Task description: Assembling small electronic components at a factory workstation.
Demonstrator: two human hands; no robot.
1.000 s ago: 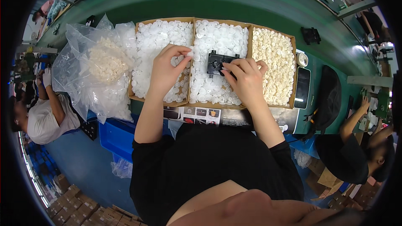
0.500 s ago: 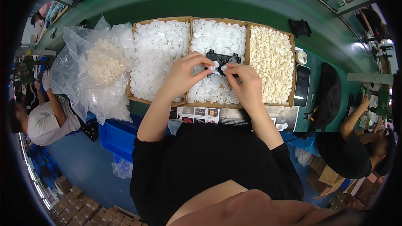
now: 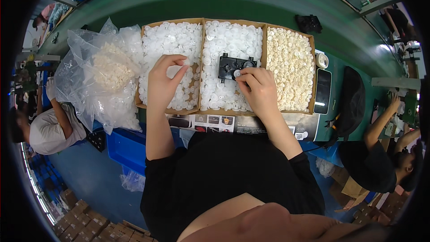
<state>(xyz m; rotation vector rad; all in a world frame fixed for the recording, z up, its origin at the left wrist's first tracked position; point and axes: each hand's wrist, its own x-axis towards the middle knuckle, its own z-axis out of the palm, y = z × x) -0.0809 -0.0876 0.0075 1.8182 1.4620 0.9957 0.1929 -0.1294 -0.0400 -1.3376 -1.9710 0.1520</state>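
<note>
A black plastic housing [image 3: 229,66] with round recesses lies on the white plastic gears [image 3: 224,95] in the middle cardboard box. My right hand [image 3: 260,88] is at its lower right edge, thumb and fingertips pinched on a small white gear [image 3: 237,74] held against the housing. My left hand [image 3: 165,80] hovers over the left box of larger white gears [image 3: 172,38]. Its thumb and forefinger are apart, with nothing visible between them. Cream-coloured small gears [image 3: 291,69] fill the right box, beside my right hand.
Clear plastic bags [image 3: 101,69] with pale parts stand left of the boxes. A tape roll [image 3: 321,61], a phone [image 3: 323,90] and a black bag [image 3: 351,103] lie right. Another black housing [image 3: 309,23] sits on the green surface behind. Co-workers sit at both sides.
My left hand has left the housing and moved left over the left box, its fingers spreading. My right hand stays at the housing. The other black housing behind has shifted left.
</note>
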